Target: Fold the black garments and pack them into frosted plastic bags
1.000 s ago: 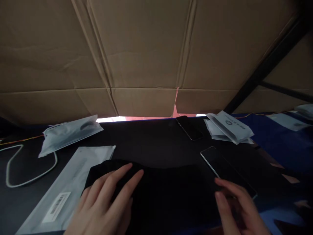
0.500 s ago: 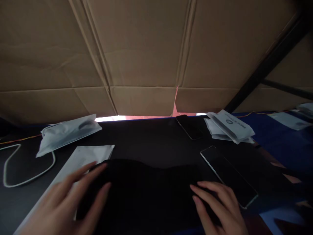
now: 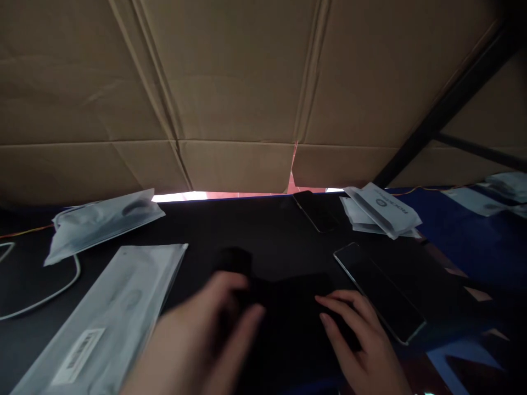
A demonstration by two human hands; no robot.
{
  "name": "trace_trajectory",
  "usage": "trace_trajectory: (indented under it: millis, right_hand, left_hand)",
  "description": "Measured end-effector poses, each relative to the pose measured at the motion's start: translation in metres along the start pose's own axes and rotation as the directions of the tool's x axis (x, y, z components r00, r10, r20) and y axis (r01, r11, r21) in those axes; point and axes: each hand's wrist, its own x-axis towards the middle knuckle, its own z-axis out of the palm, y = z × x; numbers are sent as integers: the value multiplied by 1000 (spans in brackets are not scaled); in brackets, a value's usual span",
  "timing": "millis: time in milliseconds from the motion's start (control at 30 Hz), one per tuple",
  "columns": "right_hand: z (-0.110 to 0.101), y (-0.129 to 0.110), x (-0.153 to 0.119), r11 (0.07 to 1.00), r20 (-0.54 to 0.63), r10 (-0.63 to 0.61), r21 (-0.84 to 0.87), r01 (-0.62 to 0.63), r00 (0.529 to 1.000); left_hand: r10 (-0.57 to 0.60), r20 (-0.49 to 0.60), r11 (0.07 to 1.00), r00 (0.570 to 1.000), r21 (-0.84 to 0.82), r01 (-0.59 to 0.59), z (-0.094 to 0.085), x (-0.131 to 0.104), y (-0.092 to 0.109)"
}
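A soft-looking black item (image 3: 284,312) lies in front of me on the dark table; its outline is hard to tell from the tabletop. My left hand (image 3: 206,329), blurred by motion, grips its left part between thumb and curled fingers. That part (image 3: 234,259) stands up in a dark fold past my fingers. On the item's right end rest the fingertips of my right hand (image 3: 358,334), thumb and fingers close together around its edge. Left of my left hand is a frosted zip bag (image 3: 123,296) with a barcode label. A smartphone (image 3: 379,291) lies beside my right hand.
Farther back lie a second phone (image 3: 315,211) and several white printed pouches (image 3: 385,211). Another frosted bag (image 3: 102,225) and a white cable (image 3: 61,291) are at left. Cardboard (image 3: 239,82) walls off the far side, with a dark metal bar (image 3: 436,109) at right.
My left hand has moved right and inward, bringing the black item's left part with it and uncovering more of the frosted bag. My right hand has hardly moved.
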Motion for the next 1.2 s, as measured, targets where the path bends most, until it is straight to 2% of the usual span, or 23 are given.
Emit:
trace_trajectory:
  millis: [33,100,167,233,300,367,433,500,567,633,700,767,833,900,933,1000,1067,1133,1200]
  right_hand:
    - [0,1,0,1000,5,0,2,0,1000]
    - [0,2,-1,1000,4,3,9,-3,1000]
    - [-1,3,-1,999,-13,12,32,-11,1000]
    - [-2,4,-3,997,-34,41,60,-39,999]
    - [-3,6,-4,995,-42,74,74,-71,996]
    - [-3,8,-6,992,-40,100,79,-97,994]
    - [-3,9,-8,990,-51,109,91,-104,993]
    - [-3,10,-9,988,-70,115,114,-106,991]
    - [-3,10,-10,985,-85,127,130,-115,988]
    - [-3,11,-10,984,-90,140,127,-128,986]
    - [-3,14,-10,985,-89,135,118,-124,987]
    - [-3,16,-10,986,-85,125,124,-114,989]
    - [-2,19,-11,985,-88,127,130,-115,988]
    - [-2,21,-11,983,-95,144,125,-132,985]
    - [-2,21,-11,983,-94,152,120,-141,984]
    - [-2,21,-10,983,-88,152,114,-142,984]
    - [-2,19,-8,986,-89,134,116,-123,987]
    - [-2,15,-7,988,-106,117,114,-105,988]
    - [-2,11,-6,990,-121,108,105,-96,987]
  left_hand:
    - [85,134,996,987,-44,-79,11,3,12]
    - [186,229,983,956,-40,-181,29,5,25]
    - [241,165,961,956,98,-259,41,3,22]
    - [318,82,899,945,290,-328,47,-2,9]
    - [406,95,804,909,435,-404,48,-8,-9]
    - [443,140,747,886,489,-451,44,-14,-25]
    - [396,93,775,914,500,-386,36,-21,-37]
    - [244,-6,843,970,495,-209,26,-29,-47]
    - [85,-61,874,995,483,-45,20,-37,-55]
    - [-2,-20,899,1000,439,10,17,-42,-61]
    - [-19,25,936,999,353,9,15,-42,-64]
    - [-28,12,955,1000,296,23,8,-36,-61]
    - [-25,-80,950,996,307,49,-1,-25,-48]
    - [54,-173,942,983,337,8,-6,-13,-25]
    - [129,-195,938,972,342,-56,-4,-7,-11]
    - [294,-158,916,943,328,-230,9,1,14]
    - [386,-39,890,922,278,-361,31,3,30]
    - [406,55,867,912,290,-404,54,0,30]
    - [428,93,817,899,387,-428,73,-7,19]
